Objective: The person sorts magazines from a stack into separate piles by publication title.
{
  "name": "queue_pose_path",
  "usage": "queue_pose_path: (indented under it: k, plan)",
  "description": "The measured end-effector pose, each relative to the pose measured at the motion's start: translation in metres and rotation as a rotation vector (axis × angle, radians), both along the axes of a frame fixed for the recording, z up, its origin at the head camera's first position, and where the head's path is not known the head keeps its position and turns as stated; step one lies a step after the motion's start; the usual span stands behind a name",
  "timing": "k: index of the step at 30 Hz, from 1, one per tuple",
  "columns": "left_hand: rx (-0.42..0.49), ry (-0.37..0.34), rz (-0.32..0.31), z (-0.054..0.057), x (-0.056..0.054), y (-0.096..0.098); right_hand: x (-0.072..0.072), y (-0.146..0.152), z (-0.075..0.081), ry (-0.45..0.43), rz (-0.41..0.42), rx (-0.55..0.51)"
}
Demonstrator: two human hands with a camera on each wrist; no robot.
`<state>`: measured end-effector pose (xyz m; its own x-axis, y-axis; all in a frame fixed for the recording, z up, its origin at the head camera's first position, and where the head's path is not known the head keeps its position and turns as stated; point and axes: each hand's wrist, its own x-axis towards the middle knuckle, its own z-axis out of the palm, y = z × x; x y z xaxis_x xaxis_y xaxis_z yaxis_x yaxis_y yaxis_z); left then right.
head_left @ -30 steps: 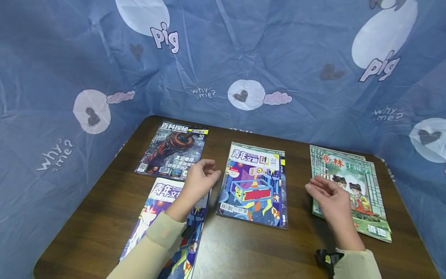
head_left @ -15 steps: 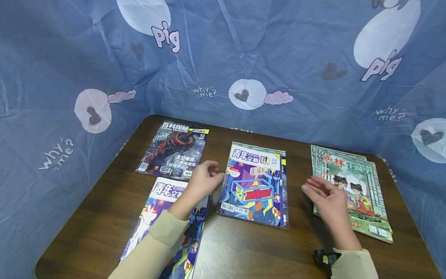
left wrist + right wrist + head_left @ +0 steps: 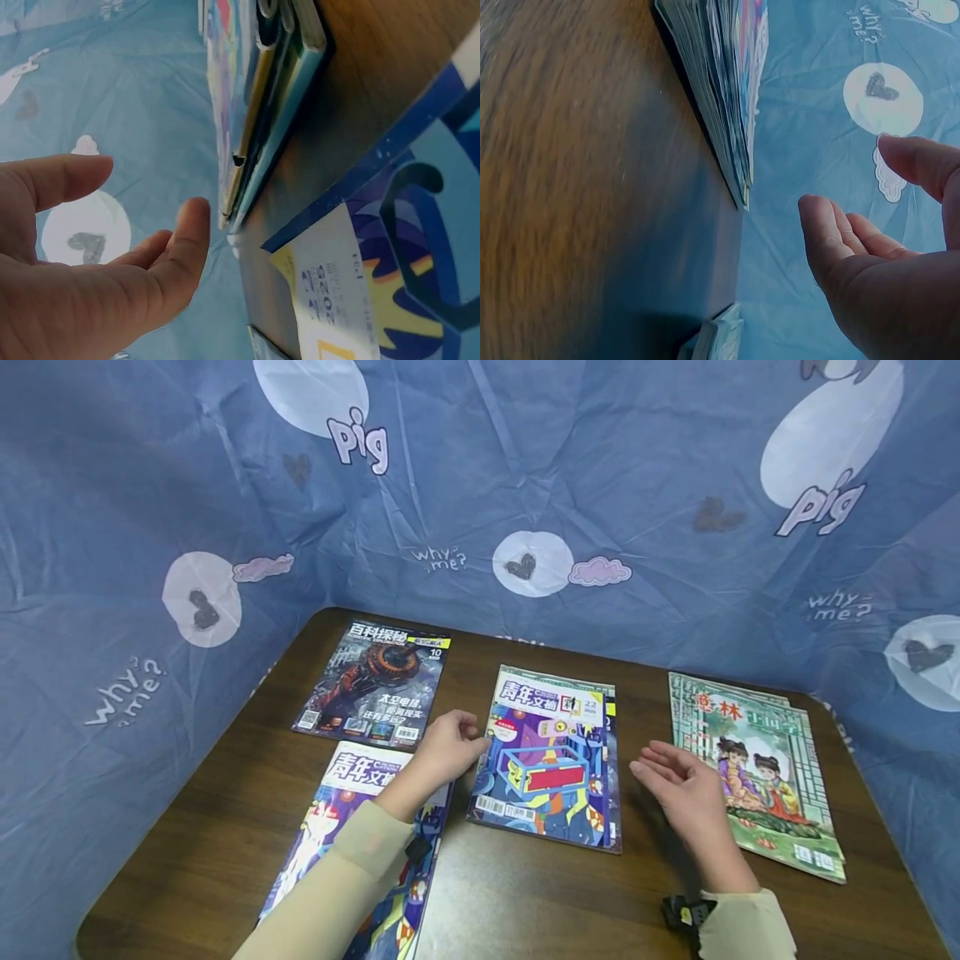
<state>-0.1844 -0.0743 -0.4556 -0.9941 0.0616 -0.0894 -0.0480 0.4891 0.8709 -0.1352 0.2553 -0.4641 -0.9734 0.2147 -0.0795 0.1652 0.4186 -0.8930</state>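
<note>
A small stack of magazines (image 3: 547,768) lies mid-table, a purple-and-blue cover on top. Green and dark edges of others stick out beneath it. My left hand (image 3: 444,750) hovers by the stack's left edge, fingers loosely bent and holding nothing. In the left wrist view, a gap separates its thumb and fingers (image 3: 191,232) beside the stack's side. On the other side, my right hand (image 3: 686,789) hangs between this stack and a green magazine pile (image 3: 780,777). Its fingers are also relaxed around nothing, as the right wrist view of the hand (image 3: 889,277) confirms.
A dark magazine (image 3: 375,681) with a machine on its cover lies at the back left. Closer in, a purple magazine (image 3: 330,827) is partly covered by my left sleeve. Blue printed cloth (image 3: 450,485) surrounds the brown wooden table (image 3: 187,827).
My right hand has shifted left, off the green pile toward the middle stack. The left hand has edged slightly right, nearer that stack. The magazines lie as before.
</note>
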Motion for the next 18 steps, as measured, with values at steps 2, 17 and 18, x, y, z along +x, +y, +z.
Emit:
queue_pose_path:
  k: [2,17,18]
  plan:
    - [-0.016,-0.001,0.002,-0.002,-0.002,0.002,-0.001,-0.001,0.000,-0.014,0.005,0.003]
    - [-0.130,-0.028,-0.046,-0.012,-0.023,0.009,-0.017,-0.013,-0.007,-0.086,0.063,0.030]
    - [-0.132,-0.034,-0.045,-0.013,-0.024,0.009,-0.018,-0.014,-0.008,-0.089,0.059,0.023]
